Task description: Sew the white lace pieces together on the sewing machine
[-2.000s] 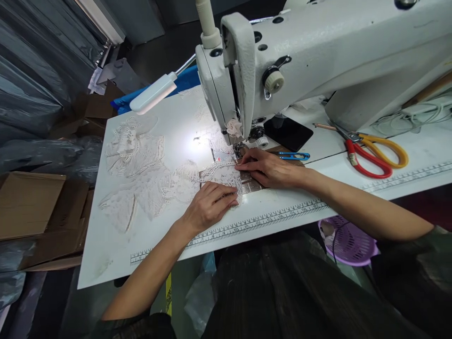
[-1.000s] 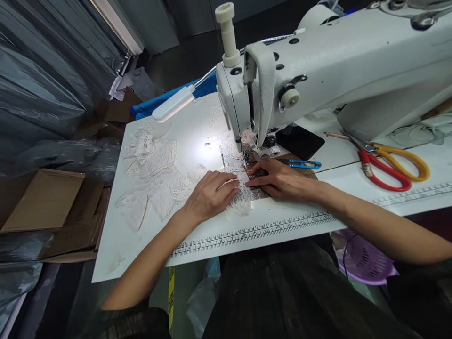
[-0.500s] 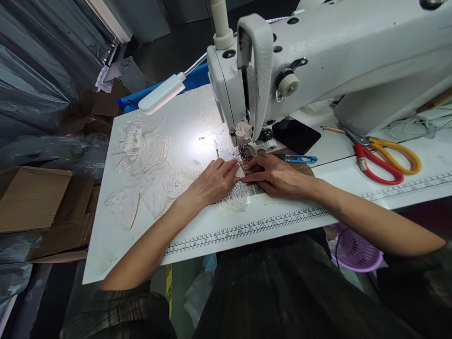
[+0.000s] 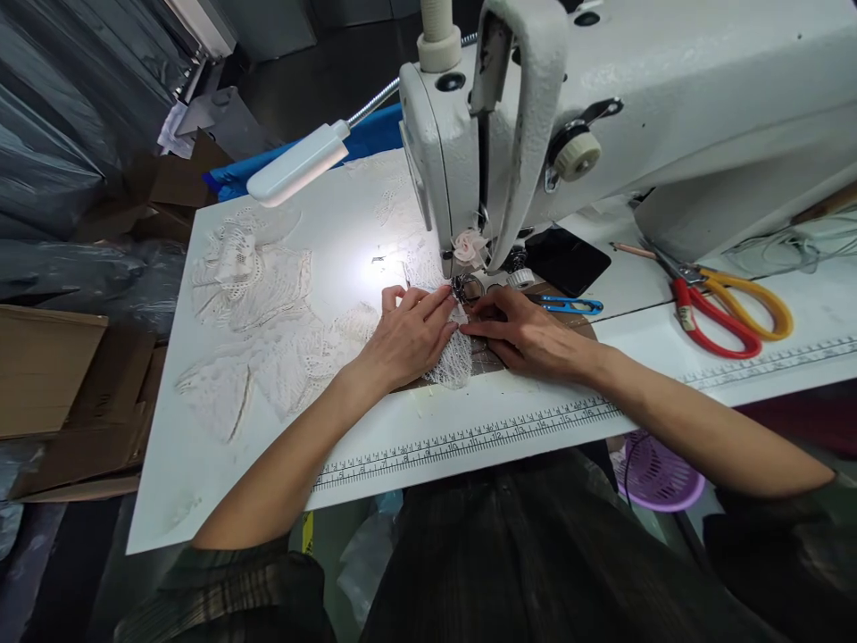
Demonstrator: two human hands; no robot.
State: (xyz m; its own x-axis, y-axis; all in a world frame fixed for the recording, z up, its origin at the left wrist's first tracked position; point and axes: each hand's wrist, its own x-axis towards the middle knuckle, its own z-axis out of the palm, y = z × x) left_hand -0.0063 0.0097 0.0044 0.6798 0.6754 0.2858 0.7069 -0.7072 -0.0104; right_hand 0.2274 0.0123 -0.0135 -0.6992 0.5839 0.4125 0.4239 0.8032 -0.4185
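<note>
White lace fabric [image 4: 453, 364] lies under the needle area of a white sewing machine [image 4: 438, 170]. My left hand [image 4: 410, 338] rests on the lace left of the presser foot [image 4: 461, 288], palm down, fingers stretched and slightly apart. From the right, my right hand [image 4: 526, 332] pinches the lace's edge between thumb and forefinger, its other fingers curled; the exact grip is partly hidden. A pale fabric rose [image 4: 469, 246] sits on the machine head just above the foot. More lace pieces [image 4: 261, 277] spread over the table to my left.
Blue thread snips [image 4: 569, 305] and a black phone [image 4: 568, 259] lie right of the needle. Farther right are red-and-yellow-handled scissors [image 4: 727, 313]. A lamp [image 4: 298, 165] lights the white table [image 4: 220, 487], whose front edge carries a ruler strip [image 4: 469, 444]. Below hangs a purple basket [image 4: 660, 473].
My left hand's fingers have spread and reached slightly forward over the lace. My right hand stays nearly in place, at the lace's edge. The view has shifted a little.
</note>
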